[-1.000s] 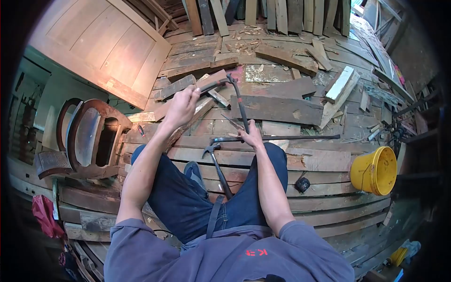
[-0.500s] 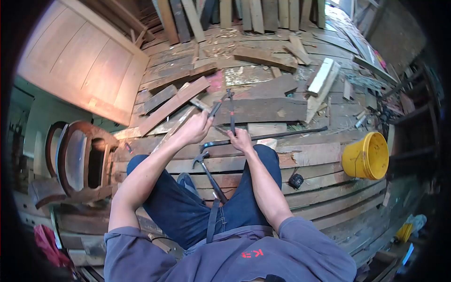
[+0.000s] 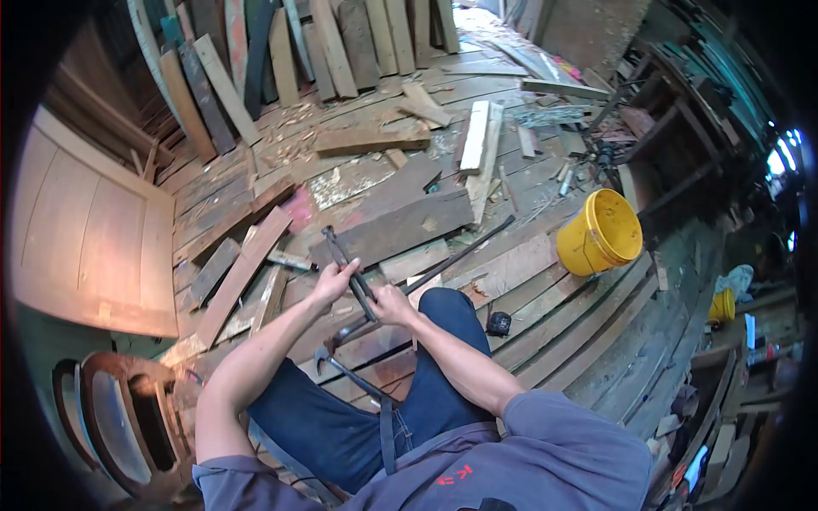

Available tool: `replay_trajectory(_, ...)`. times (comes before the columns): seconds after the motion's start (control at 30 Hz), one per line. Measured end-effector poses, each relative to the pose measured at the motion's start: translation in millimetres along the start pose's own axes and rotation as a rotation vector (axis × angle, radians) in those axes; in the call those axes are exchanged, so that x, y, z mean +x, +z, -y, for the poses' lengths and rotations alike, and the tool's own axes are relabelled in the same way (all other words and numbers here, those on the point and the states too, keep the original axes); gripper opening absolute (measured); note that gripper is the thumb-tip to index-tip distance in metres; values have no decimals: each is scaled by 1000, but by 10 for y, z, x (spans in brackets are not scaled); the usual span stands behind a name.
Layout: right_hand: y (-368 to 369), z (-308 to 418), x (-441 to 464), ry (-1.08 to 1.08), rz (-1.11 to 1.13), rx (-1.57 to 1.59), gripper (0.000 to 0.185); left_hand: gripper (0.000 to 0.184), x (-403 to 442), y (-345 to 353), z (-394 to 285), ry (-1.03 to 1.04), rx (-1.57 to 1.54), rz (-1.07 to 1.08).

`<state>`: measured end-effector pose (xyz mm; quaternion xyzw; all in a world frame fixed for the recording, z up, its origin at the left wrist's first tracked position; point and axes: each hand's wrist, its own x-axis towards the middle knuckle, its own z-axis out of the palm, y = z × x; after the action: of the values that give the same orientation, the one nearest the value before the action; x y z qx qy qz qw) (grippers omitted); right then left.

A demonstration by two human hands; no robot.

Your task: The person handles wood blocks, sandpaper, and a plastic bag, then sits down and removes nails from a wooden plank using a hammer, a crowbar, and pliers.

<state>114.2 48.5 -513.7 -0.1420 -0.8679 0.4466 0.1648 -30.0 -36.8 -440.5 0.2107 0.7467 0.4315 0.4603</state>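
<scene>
A pair of long-handled pincers [image 3: 341, 253] points away from me, its two handles lying close together. My left hand [image 3: 334, 284] is closed around the handles partway along. My right hand [image 3: 393, 305] grips them nearer the end, beside my right knee. Beneath my hands, a dark pry bar [image 3: 460, 255] lies across the floorboards, its near end partly hidden by my right hand. A claw hammer [image 3: 354, 376] rests between my legs, head away from me. Past the pincers' jaws lies a wide dark board [image 3: 400, 228].
Loose boards, including a reddish plank [image 3: 245, 277], and wood scraps litter the slatted floor. A yellow bucket [image 3: 588, 238] and a black tape measure [image 3: 498, 324] sit to my right. A wooden panel [image 3: 94, 230] stands left. Upright planks [image 3: 332, 51] line the back.
The pincers' handles have come from spread apart to close together. Both hands have drawn nearer each other and closer to my lap. My view has turned to the right.
</scene>
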Motion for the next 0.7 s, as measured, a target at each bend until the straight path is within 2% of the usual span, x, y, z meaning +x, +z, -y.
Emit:
replay_trajectory(0.03,-35,62,-14,19,-1,-4,22,30,44,18,39,27,-110,-18)
replay_trajectory(0.07,-71,130,-40,39,3,-5,22,29,141,27,103,48,-163,-39)
replay_trajectory(0.13,-149,262,-47,118,60,-46,23,31,344,77,236,103,-267,-31)
replay_trajectory(0.17,-163,293,-11,145,68,-69,25,35,399,142,278,197,-378,-43)
replay_trajectory(0.2,-174,321,-5,178,72,-90,26,40,193,163,23,145,-492,-2)
replay_trajectory(0.23,-169,332,-19,192,21,-76,34,41,85,150,-69,206,-481,27)
replay_trajectory(0.27,-173,312,-62,189,-14,-140,37,42,12,121,-193,283,-475,53)
replay_trajectory(0.33,-386,578,-90,112,-23,-155,40,42,-142,122,-307,273,-585,42)
replay_trajectory(0.37,-503,750,-67,134,55,-62,42,41,-346,127,-472,260,-642,-22)
replay_trajectory(0.4,-597,884,-41,190,152,-129,44,41,-541,137,-671,248,-705,-89)
replay_trajectory(0.43,-687,1017,-8,180,186,-116,53,40,-662,124,-838,217,-748,-181)
replay_trajectory(0.53,-905,1520,196,252,302,-96,55,37,-878,15,-1265,79,-832,-426)
replay_trajectory(0.67,-1172,2126,392,184,287,-67,51,35,-1398,-253,-1899,134,-883,-468)
replay_trajectory(0.7,-1152,2194,409,179,282,-36,56,36,-1518,-314,-2024,164,-889,-517)
